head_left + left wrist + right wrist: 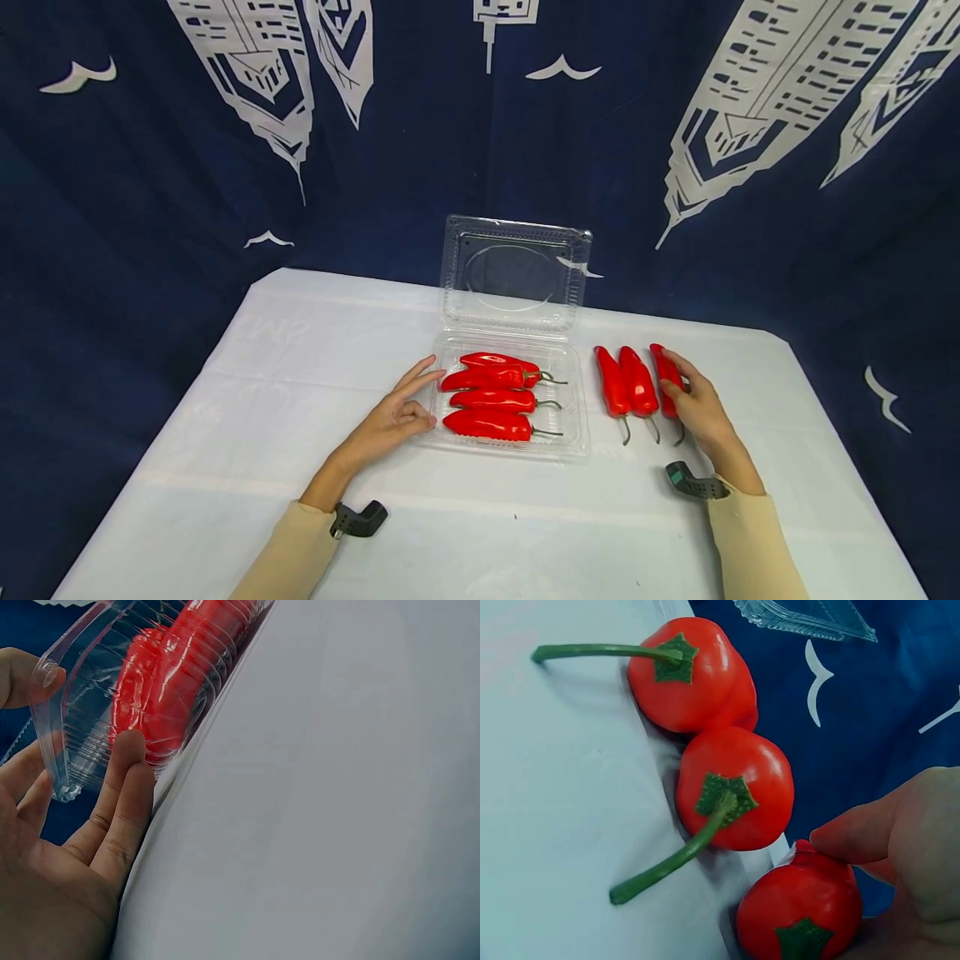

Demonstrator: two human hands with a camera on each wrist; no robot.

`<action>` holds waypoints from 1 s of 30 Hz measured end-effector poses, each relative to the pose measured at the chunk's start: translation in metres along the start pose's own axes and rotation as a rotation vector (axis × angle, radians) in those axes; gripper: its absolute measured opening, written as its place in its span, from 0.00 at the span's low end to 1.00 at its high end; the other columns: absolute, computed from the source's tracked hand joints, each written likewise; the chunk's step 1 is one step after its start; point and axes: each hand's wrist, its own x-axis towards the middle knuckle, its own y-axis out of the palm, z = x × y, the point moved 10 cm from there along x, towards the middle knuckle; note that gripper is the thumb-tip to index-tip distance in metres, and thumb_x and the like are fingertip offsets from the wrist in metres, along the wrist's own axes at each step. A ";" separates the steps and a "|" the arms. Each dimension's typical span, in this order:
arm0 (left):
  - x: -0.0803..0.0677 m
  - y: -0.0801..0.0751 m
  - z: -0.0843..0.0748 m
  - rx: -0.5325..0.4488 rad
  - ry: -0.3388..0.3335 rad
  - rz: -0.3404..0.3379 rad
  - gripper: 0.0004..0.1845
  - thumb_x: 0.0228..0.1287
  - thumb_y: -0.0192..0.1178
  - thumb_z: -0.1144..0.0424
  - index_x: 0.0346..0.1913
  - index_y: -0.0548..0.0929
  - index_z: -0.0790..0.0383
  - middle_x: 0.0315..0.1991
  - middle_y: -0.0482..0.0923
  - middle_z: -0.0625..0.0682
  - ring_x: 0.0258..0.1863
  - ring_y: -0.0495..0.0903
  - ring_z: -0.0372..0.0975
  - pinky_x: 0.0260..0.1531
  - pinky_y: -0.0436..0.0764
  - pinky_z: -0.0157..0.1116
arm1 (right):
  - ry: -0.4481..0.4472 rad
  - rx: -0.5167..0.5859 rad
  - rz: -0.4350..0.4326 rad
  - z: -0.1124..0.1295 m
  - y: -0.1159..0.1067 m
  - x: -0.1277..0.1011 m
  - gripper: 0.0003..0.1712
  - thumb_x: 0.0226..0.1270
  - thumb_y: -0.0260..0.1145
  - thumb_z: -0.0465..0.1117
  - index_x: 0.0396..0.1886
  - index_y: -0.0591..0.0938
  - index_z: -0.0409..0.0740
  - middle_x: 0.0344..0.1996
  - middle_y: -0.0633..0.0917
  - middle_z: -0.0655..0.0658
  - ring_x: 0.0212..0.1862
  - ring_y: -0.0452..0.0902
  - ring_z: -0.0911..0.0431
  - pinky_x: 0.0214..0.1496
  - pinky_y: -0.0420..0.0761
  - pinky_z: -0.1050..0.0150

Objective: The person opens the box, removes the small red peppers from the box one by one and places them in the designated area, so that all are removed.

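Desk: the desk (300, 433) carries a white cloth, with a dark blue backdrop (135, 208) printed with white buildings and birds behind it.
Left hand: the left hand (393, 417) lies on the cloth at the left side of the clamshell box, fingers straight and slightly spread — the fingertips (129, 746) touch the box's ribbed clear wall, and the thumb rests by its rim. It grips nothing.
Clamshell box: the clear plastic clamshell box (573, 433) sits at the middle of the desk, its lid (517, 275) standing open and leaning back toward the backdrop.
Packed peppers: four red peppers (491, 400) lie in the tray in a stack from front to back, stems pointing right.
Loose peppers: two red peppers (626, 383) lie side by side on the cloth just right of the box, touching each other, green stems toward the person.
Held pepper: a third red pepper (666, 375) lies just beside that pair on the right, also on the cloth.
Right hand: the right hand (693, 404) curls over this pepper — the thumb (862, 832) presses its near side, and the fingers wrap its far side.
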 end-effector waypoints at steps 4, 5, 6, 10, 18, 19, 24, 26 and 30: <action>0.000 0.000 -0.001 0.000 0.013 0.002 0.37 0.66 0.60 0.73 0.77 0.62 0.57 0.82 0.43 0.46 0.35 0.81 0.51 0.41 0.81 0.26 | 0.002 0.042 0.019 0.001 0.002 0.001 0.35 0.79 0.47 0.34 0.82 0.50 0.47 0.78 0.51 0.29 0.74 0.51 0.31 0.71 0.65 0.36; 0.001 0.000 -0.001 0.001 0.017 0.003 0.37 0.66 0.60 0.74 0.77 0.62 0.58 0.82 0.43 0.47 0.35 0.81 0.50 0.41 0.81 0.26 | 0.000 0.051 0.022 0.001 0.002 0.001 0.35 0.79 0.46 0.34 0.82 0.49 0.46 0.78 0.50 0.29 0.76 0.49 0.31 0.71 0.63 0.35; 0.001 0.000 -0.001 0.001 0.022 0.004 0.37 0.66 0.60 0.74 0.77 0.62 0.58 0.82 0.43 0.47 0.35 0.81 0.50 0.42 0.81 0.26 | -0.002 0.060 0.024 0.001 0.002 0.002 0.35 0.79 0.46 0.34 0.82 0.49 0.46 0.79 0.50 0.30 0.77 0.47 0.31 0.72 0.61 0.34; 0.001 0.000 -0.001 0.002 0.024 0.006 0.37 0.65 0.60 0.75 0.77 0.62 0.58 0.82 0.42 0.47 0.36 0.82 0.47 0.42 0.81 0.27 | -0.010 0.102 0.046 0.003 0.005 0.001 0.35 0.79 0.44 0.33 0.82 0.48 0.45 0.79 0.48 0.31 0.79 0.42 0.32 0.74 0.55 0.34; 0.001 -0.001 0.004 0.007 0.016 0.004 0.38 0.66 0.60 0.75 0.77 0.62 0.55 0.82 0.42 0.46 0.37 0.83 0.45 0.43 0.82 0.27 | 0.012 0.112 0.056 0.002 0.005 0.001 0.34 0.81 0.42 0.35 0.82 0.46 0.45 0.79 0.46 0.29 0.77 0.44 0.32 0.73 0.58 0.34; 0.001 -0.001 0.004 0.009 0.015 0.005 0.38 0.66 0.60 0.75 0.77 0.62 0.56 0.82 0.42 0.46 0.37 0.83 0.45 0.43 0.82 0.27 | 0.020 0.114 0.056 0.001 0.004 0.001 0.34 0.80 0.41 0.35 0.82 0.46 0.45 0.79 0.46 0.29 0.77 0.46 0.33 0.73 0.59 0.35; 0.000 -0.001 0.004 0.015 0.012 0.001 0.38 0.66 0.60 0.75 0.77 0.62 0.58 0.82 0.42 0.46 0.35 0.82 0.45 0.42 0.82 0.27 | 0.054 0.124 0.074 -0.003 0.006 -0.001 0.34 0.80 0.40 0.35 0.82 0.45 0.44 0.79 0.48 0.29 0.75 0.51 0.34 0.74 0.60 0.37; 0.000 -0.001 0.003 0.016 0.012 0.001 0.38 0.66 0.60 0.75 0.77 0.62 0.58 0.82 0.42 0.46 0.35 0.82 0.45 0.42 0.82 0.27 | 0.056 0.129 0.077 -0.004 0.006 -0.002 0.34 0.80 0.40 0.35 0.82 0.45 0.44 0.79 0.47 0.29 0.76 0.50 0.33 0.74 0.59 0.36; 0.000 0.000 0.001 0.008 0.009 0.004 0.38 0.66 0.59 0.76 0.77 0.62 0.57 0.82 0.42 0.45 0.37 0.82 0.45 0.44 0.82 0.27 | 0.063 0.139 0.067 -0.005 0.005 -0.003 0.35 0.79 0.40 0.34 0.82 0.46 0.44 0.79 0.47 0.30 0.77 0.49 0.33 0.74 0.59 0.36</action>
